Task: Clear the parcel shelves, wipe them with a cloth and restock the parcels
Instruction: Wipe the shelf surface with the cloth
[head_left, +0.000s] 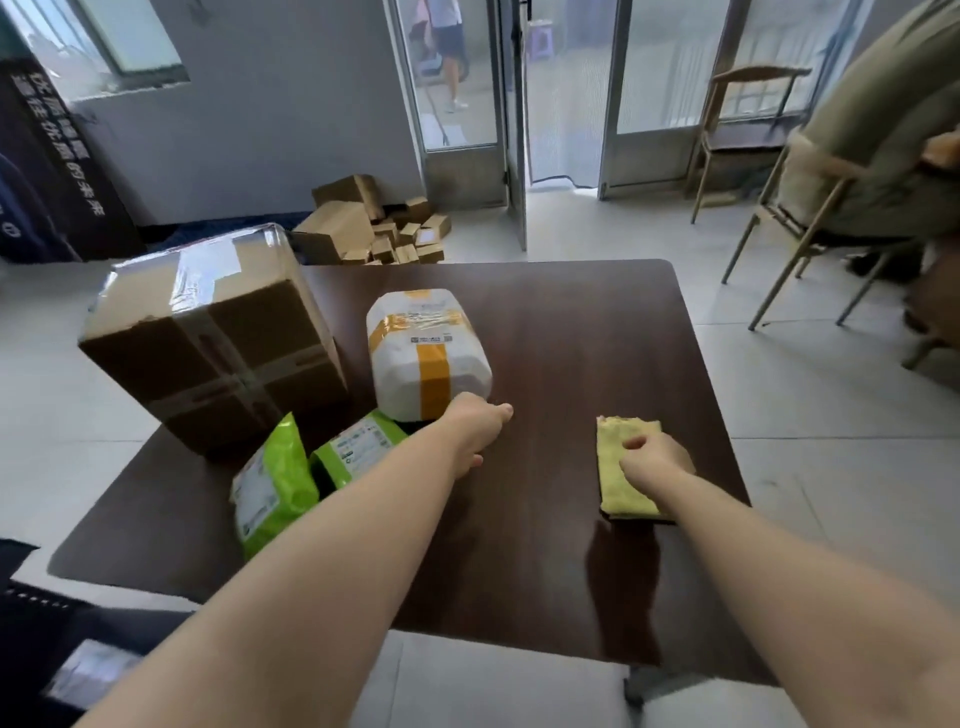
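If the left hand (475, 434) drags the white parcel (428, 353) carelessly, it could tip or sweep the green bags (275, 483) off the table (571, 322). Left: fingers curled at the parcel's base, grip can't be told. Right hand (655, 460): curled, gripping the cloth (623, 493) lying on the table's right side.
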